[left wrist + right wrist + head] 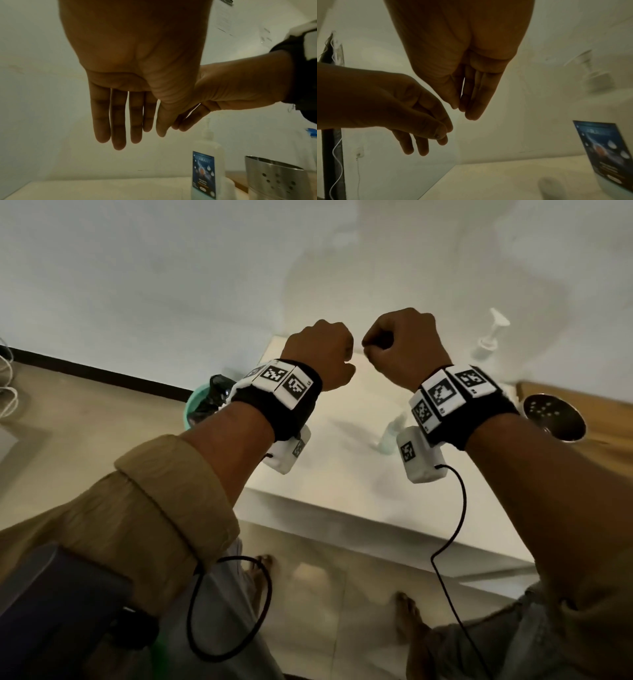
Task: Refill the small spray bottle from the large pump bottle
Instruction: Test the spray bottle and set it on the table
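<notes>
Both hands hover side by side above the white table (342, 474), backs toward the head camera. My left hand (322, 350) hangs with straight, slightly spread fingers (118, 128) and holds nothing. My right hand (400, 337) has its fingers (471, 102) close together, thumb beside them, and is empty too. The large pump bottle (486, 344) with a blue label (204, 173) stands at the table's back right, below and beyond the hands. The small clear spray bottle (390, 433) stands mid-table, partly hidden behind my right wrist unit.
A perforated steel cup (555, 416) sits on a wooden surface (603, 419) right of the table. A green bin with a black bag (202, 405) stands on the floor at the left. A pale wall rises directly behind the table.
</notes>
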Demonstrator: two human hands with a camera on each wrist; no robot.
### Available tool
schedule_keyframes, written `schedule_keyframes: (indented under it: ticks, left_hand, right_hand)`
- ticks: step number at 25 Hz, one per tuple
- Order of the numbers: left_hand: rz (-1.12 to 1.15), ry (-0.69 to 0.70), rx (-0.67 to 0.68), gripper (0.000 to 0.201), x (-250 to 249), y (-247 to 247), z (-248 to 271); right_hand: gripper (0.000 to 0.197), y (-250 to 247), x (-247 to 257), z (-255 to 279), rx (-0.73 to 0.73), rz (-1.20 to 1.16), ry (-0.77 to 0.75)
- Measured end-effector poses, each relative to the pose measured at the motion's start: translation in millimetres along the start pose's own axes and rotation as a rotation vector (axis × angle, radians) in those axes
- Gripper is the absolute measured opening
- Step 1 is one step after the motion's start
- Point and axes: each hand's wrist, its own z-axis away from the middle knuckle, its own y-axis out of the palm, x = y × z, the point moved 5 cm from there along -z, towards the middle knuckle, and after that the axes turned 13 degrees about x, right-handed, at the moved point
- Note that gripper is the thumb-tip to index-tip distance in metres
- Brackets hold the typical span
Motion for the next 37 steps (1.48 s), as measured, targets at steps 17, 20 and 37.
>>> schedule_keyframes:
  ticks: [17, 20, 37]
  left_hand:
    - [-0.145, 0.097, 0.39, 0.035, -22, 94, -4]
    - [-0.157, 0.097, 0.419, 0.04, -31, 102, -9]
    - [0.282, 0.18, 0.011, 0.021, -36, 55, -27]
  right_hand:
    - [0.027, 23, -107, 50, 0.071, -0.021, 0.203]
    - [0.036, 30, -117, 55, 0.151, -0.031, 0.236]
    - [0.035, 9, -107, 46, 0.01, -0.01, 0.175]
